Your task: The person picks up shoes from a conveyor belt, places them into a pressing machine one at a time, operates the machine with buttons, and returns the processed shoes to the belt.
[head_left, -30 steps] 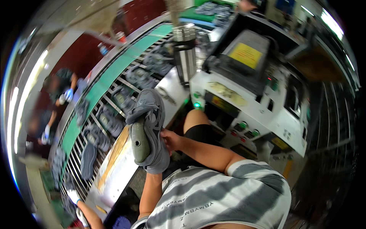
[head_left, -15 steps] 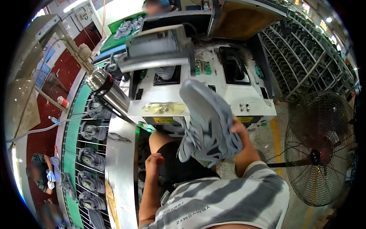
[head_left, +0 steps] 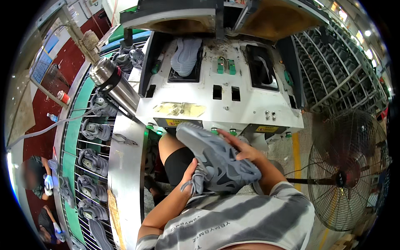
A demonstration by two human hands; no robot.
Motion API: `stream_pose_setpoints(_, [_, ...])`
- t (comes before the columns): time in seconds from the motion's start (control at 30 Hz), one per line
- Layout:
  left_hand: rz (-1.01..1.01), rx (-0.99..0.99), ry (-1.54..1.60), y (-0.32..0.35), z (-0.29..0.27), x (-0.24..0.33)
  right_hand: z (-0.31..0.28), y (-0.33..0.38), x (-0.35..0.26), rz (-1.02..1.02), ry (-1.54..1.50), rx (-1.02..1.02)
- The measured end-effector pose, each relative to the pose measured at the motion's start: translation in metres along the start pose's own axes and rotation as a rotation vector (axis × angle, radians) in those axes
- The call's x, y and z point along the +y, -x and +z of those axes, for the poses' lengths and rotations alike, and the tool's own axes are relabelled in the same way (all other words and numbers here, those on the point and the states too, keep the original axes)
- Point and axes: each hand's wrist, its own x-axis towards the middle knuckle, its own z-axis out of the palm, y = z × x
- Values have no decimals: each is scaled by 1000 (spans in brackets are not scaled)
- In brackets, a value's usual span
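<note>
A grey sneaker (head_left: 221, 160) is in both my hands above my lap, tilted, its toe up and to the left. My left hand (head_left: 191, 171) grips it at the laced side. My right hand (head_left: 245, 151) holds the other side along the sole edge, with the index finger stretched out. Beyond the shoe stands a white two-station machine (head_left: 187, 98). In its left recess lies a grey shoe sole (head_left: 186, 57), tread up. The right recess (head_left: 262, 68) is black and shiny, with a grey shape in it. Both lids (head_left: 179, 26) are raised.
At left, a rack conveyor (head_left: 77, 146) carries several grey sneakers (head_left: 95, 161). A steel flask (head_left: 114, 83) and pliers (head_left: 125, 140) are by the metal ledge (head_left: 127, 175). A caged fan (head_left: 341, 179) stands at right, before a shoe rack (head_left: 333, 75). Co-workers' gloved hands (head_left: 48, 183) show far left.
The left lid has swung up, uncovering the sole. The sneaker has come down toward my lap. My left hand, closed and apart before, now grips it; my right hand has shifted along its side.
</note>
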Motion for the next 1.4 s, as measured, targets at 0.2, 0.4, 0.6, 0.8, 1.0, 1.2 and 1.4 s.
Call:
stream_pose_setpoints(0.2, [-29, -368, -26, -37, 37, 16, -11, 46, -32, -218, -269, 378])
stream_pose_setpoints(0.4, [405, 131, -743, -65, -71, 11, -78, 55, -100, -692, 257, 860])
stream_pose_setpoints(0.6, [764, 550, -1513, -69, -159, 9, -259, 8, -193, -303, 934, 1274])
stream_pose_setpoints(0.8, [916, 612, -1527, -75, -180, 21, -312, -97, -229, 403, 1301, 1316])
stream_pose_setpoints(1.0, [921, 645, -1529, -74, -186, 21, -332, -117, -188, 636, 1290, 1260])
stream_pose_setpoints(1.2, [940, 655, -1548, -81, -178, 19, -275, -80, -159, 497, 1370, 1259])
stream_pose_setpoints(1.4, [685, 596, -1898, -94, -135, 7, -199, 56, -45, -428, 1228, 1365])
